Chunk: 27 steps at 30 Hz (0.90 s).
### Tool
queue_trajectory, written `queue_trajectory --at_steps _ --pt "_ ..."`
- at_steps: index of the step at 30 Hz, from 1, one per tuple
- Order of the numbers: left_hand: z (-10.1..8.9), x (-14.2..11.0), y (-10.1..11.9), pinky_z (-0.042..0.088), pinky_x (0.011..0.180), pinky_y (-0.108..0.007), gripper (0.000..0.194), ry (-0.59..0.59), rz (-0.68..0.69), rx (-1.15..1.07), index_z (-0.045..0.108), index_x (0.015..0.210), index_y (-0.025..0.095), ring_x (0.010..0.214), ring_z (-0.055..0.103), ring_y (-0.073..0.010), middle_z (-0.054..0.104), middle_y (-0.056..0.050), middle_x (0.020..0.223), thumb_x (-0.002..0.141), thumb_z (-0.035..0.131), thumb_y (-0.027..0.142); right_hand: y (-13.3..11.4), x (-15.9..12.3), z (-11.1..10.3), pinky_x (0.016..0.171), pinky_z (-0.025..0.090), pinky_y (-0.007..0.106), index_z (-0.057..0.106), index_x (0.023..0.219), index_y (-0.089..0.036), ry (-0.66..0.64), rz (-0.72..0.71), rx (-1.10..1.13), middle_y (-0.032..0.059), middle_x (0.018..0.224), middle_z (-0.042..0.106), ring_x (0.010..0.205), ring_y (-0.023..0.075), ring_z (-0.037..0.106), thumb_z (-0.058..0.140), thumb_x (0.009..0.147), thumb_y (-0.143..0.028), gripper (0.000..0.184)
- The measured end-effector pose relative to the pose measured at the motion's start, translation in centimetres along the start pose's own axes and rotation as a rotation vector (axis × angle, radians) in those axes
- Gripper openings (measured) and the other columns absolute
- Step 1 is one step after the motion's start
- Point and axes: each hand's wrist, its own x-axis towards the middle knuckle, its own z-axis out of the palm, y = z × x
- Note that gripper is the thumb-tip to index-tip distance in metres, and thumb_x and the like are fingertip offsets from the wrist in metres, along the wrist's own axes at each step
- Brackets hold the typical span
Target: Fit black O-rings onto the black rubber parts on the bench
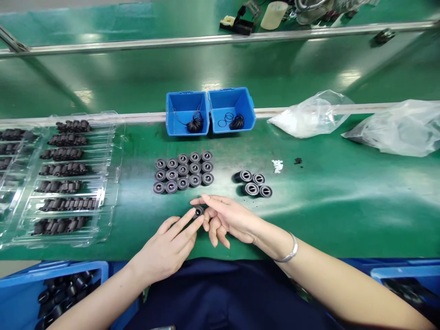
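Observation:
Between both hands sits a black cylindrical part (198, 211) with a round slotted top, near the front of the green table. My left hand (172, 243) has its fingers around the near side of the part. My right hand (223, 217) touches it from the right, its index finger stretched behind it and the lower fingers curled loosely. The fingers hide most of the part's sides. Just beyond, rows of similar black cylinders (183, 170) stand upright. A smaller group of the same cylinders (252, 189) is to the right.
Two blue bins (187, 133) at the back hold black rings. Small white pieces (277, 166) and small black pieces (298, 161) lie right of centre. Plastic bags (305, 121) rest behind them. Clear trays (112, 183) with black parts cover the left; a blue crate (103, 270) sits below.

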Motion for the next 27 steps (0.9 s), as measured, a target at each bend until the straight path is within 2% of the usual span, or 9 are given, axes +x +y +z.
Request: queue_trajectory --at_steps 4,8,14,18,21,24,27 --pt "0.1 0.2 -0.1 0.039 0.102 -0.044 0.034 0.007 -0.002 -0.022 0.066 0.120 0.008 0.143 0.037 -0.0347 0.052 -0.015 0.149 0.098 0.040 0.013 0.4 0.4 0.0 0.030 0.047 0.016 0.052 0.122 -0.019 -0.027 -0.025 -0.075 -0.0033 0.061 0.062 0.044 0.0160 0.067 0.056 0.096 -0.045 0.037" --pt "0.0 0.4 -0.2 0.042 0.096 -0.041 0.034 0.030 -0.032 -0.015 0.069 0.114 0.012 0.137 0.043 -0.0319 0.052 -0.009 0.150 0.098 0.038 0.012 0.5 0.6 0.1 0.030 0.047 0.017 0.053 0.118 -0.018 -0.028 -0.029 -0.102 -0.0041 0.057 0.060 0.043 0.0160 0.067 0.053 0.097 -0.046 0.035" --pt "0.1 0.3 -0.1 0.043 0.099 -0.044 0.033 0.053 0.008 -0.031 0.066 0.118 0.007 0.142 0.038 -0.0345 0.052 -0.018 0.147 0.097 0.040 0.010 0.7 0.5 0.5 0.032 0.048 0.017 0.052 0.119 -0.019 -0.006 -0.087 -0.138 -0.0055 0.057 0.059 0.041 0.0135 0.064 0.058 0.093 -0.051 0.041" --pt "-0.3 -0.2 0.1 0.044 0.098 -0.043 0.031 0.014 -0.002 0.023 0.066 0.118 0.008 0.141 0.041 -0.0343 0.053 -0.018 0.146 0.096 0.045 0.013 1.6 0.6 0.6 0.030 0.047 0.017 0.049 0.122 -0.019 0.034 -0.138 -0.179 -0.0059 0.060 0.058 0.041 0.0135 0.063 0.055 0.094 -0.052 0.044" --pt "-0.9 -1.3 0.1 0.042 0.099 -0.043 0.032 0.032 -0.061 0.080 0.068 0.116 0.010 0.139 0.044 -0.0338 0.056 -0.016 0.144 0.097 0.042 0.012 2.4 0.2 0.5 0.033 0.050 0.020 0.044 0.129 -0.020 0.050 -0.226 -0.214 -0.0047 0.069 0.059 0.047 0.0140 0.066 0.053 0.094 -0.053 0.049" --pt "-1.4 -2.7 -0.3 0.042 0.098 -0.044 0.031 0.058 -0.174 0.144 0.067 0.116 0.009 0.137 0.048 -0.0344 0.058 -0.016 0.143 0.098 0.042 0.009 2.9 -0.8 0.1 0.037 0.051 0.021 0.048 0.127 -0.019 0.126 -0.325 -0.367 -0.0028 0.075 0.057 0.051 0.0128 0.066 0.050 0.096 -0.050 0.043" --pt "-1.6 -3.7 -1.2 0.042 0.097 -0.044 0.026 0.102 -0.256 0.191 0.066 0.116 0.009 0.135 0.051 -0.0346 0.060 -0.017 0.140 0.097 0.047 0.008 3.0 -2.0 -0.4 0.042 0.051 0.022 0.053 0.125 -0.019 0.282 -0.470 -0.709 -0.0012 0.073 0.058 0.052 0.0119 0.064 0.043 0.100 -0.042 0.035"
